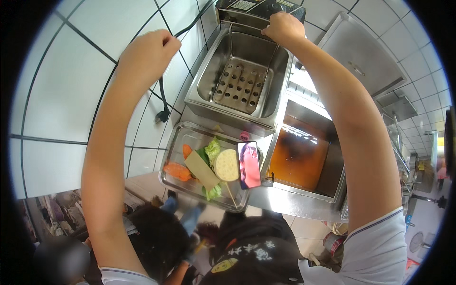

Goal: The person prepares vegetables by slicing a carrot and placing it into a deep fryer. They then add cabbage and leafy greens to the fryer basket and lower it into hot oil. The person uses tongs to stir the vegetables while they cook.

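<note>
My left hand (pixel 149 53) is curled into a fist on a black power cord (pixel 194 23) near the tiled wall. Below that fist hangs the cord's plug (pixel 162 115). My right hand (pixel 285 28) closes on a thin metal rod (pixel 245 25) along the front of a black control box (pixel 245 5); its fingertips are partly hidden. Under the box is a steel fryer tank (pixel 205 89), with a perforated plate (pixel 240 87) at its bottom and no liquid visible. A dial (pixel 276 7) sits just above my right hand.
Before me a metal tray (pixel 171 142) holds carrot-like orange pieces (pixel 178 172), lettuce (pixel 213 148), a round pale cake (pixel 227 165) and a brown slab (pixel 202 169). A lit phone (pixel 249 167) leans there. Brown oil (pixel 299 156) fills the right tank. A co-worker (pixel 156 235) is at lower left.
</note>
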